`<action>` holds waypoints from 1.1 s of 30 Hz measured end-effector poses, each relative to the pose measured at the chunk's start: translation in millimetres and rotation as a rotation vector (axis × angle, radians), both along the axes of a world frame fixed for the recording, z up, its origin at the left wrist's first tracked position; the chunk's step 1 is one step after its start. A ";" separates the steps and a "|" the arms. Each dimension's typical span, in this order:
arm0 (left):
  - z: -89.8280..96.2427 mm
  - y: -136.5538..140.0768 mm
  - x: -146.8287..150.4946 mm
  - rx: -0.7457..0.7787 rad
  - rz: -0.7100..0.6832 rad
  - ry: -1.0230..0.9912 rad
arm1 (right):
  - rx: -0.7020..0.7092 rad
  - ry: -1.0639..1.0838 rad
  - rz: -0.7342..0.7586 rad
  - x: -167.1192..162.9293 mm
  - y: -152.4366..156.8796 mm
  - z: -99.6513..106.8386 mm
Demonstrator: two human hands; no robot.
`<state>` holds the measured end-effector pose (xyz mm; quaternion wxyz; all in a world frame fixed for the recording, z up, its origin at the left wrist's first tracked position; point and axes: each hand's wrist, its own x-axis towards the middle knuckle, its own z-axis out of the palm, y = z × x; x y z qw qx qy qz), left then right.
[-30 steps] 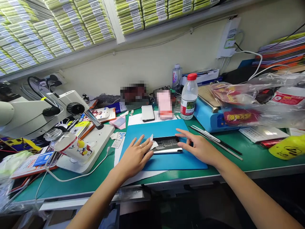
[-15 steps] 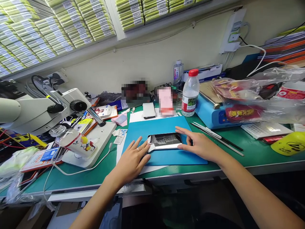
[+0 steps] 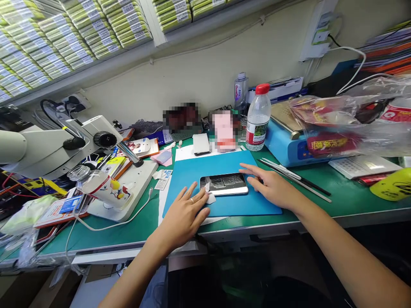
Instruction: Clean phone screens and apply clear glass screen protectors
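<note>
A phone (image 3: 224,184) with a dark, reflective screen and a pale edge lies flat on a blue mat (image 3: 221,209). My left hand (image 3: 188,210), a ring on one finger, has its fingers spread at the phone's left end. A crumpled white piece, perhaps tissue (image 3: 210,198), shows at those fingertips, partly hidden under them and overlapping the phone's corner. Beside the phone's right end, my right hand (image 3: 269,185) is open with fingers stretched out. Its fingertips are close to the phone's upper right corner; a small gap shows between them and the phone.
A microscope (image 3: 64,145) and a tilted glass jar (image 3: 104,188) stand left. Behind the mat are a white box-like item (image 3: 201,144) and a red-capped bottle (image 3: 258,119). Thin sticks (image 3: 295,179) and a blue device (image 3: 285,147) lie right. A white cable (image 3: 128,223) crosses the bench.
The left hand has shifted a little right, its fingertips carrying the white piece further over the phone. The right hand has drawn away from the phone's right end. The view tilted slightly.
</note>
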<state>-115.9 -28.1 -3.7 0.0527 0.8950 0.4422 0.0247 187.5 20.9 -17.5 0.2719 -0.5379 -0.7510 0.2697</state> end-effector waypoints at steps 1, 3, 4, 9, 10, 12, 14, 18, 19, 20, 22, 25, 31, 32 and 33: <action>0.9 2.0 5.9 -0.005 -0.021 -0.004 | -0.005 0.013 -0.018 -0.2 0.6 -0.4; 2.8 6.9 21.8 -0.003 -0.070 -0.016 | -0.008 0.043 -0.040 -0.5 1.6 -1.0; 3.6 9.4 31.5 0.004 -0.096 -0.021 | -0.004 0.058 -0.043 -0.5 2.0 -1.3; 1.1 18.6 87.8 0.108 -0.188 -0.034 | 0.001 0.136 -0.027 1.9 4.6 -7.4; -1.2 19.7 98.4 0.139 -0.175 -0.036 | -0.002 0.159 -0.028 2.8 5.5 -9.6; -6.1 22.3 116.5 0.204 -0.132 -0.044 | -0.005 0.210 -0.034 4.6 7.7 -14.0; -9.9 25.8 128.3 0.243 -0.090 -0.047 | -0.002 0.249 -0.047 6.3 10.1 -17.0; -10.9 32.1 131.0 0.219 -0.042 -0.050 | -0.019 0.237 -0.065 7.2 11.0 -15.9; -10.3 32.9 128.1 0.209 -0.041 -0.054 | -0.029 0.230 -0.063 6.9 10.3 -14.6; -9.7 33.5 124.0 0.205 -0.039 -0.059 | -0.038 0.224 -0.060 6.5 9.3 -13.1; -8.5 34.9 112.6 0.205 -0.024 -0.064 | -0.050 0.213 -0.059 5.5 7.0 -10.2; -7.0 38.2 85.6 0.178 0.043 -0.054 | -0.061 0.190 -0.073 3.9 4.3 -6.3; -7.1 31.6 18.9 0.064 0.149 -0.025 | -0.037 0.087 -0.059 0.8 3.2 -1.1; -8.2 26.9 12.7 0.056 0.154 -0.026 | -0.031 0.073 -0.052 0.3 3.5 -0.8; -9.5 21.5 9.0 0.054 0.155 -0.028 | -0.030 0.059 -0.046 -0.2 3.9 -0.8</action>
